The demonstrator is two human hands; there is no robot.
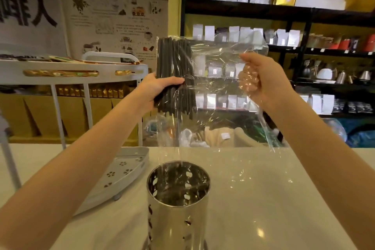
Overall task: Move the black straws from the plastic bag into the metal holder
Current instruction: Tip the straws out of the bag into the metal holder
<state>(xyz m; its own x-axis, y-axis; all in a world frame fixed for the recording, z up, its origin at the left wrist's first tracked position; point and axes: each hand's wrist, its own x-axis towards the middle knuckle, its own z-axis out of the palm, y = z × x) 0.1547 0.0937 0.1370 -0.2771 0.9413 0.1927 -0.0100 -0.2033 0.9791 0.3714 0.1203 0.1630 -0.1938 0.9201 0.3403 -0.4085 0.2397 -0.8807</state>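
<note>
Two hands are up in front of me, both on the plastic bag (221, 63). L hand (160, 89) is wrapped round the black straws (174, 75), squeezing the bunch thru the clear plastic, thumb on the front side. Straws are all inside the bag, standing upright w/ tops a bit fanned out, at the bag's left side. R hand (261, 79) has fingers curled in and bunched on the plastic at the bag's right side; some of the plastic covers my fingers. Bag is stretched wide between both hands, held high in the air above the counter (274, 199).

Bag's loose bottom end hangs down and touches the rim of the metal holder (178, 205). Holder stands upright on the counter, right under the straws, w/ small cut-out holes in its wall. I can't tell if any straw is in it. White tray (119, 174) w/ flower holes sits just beside the holder, on its left.
</note>
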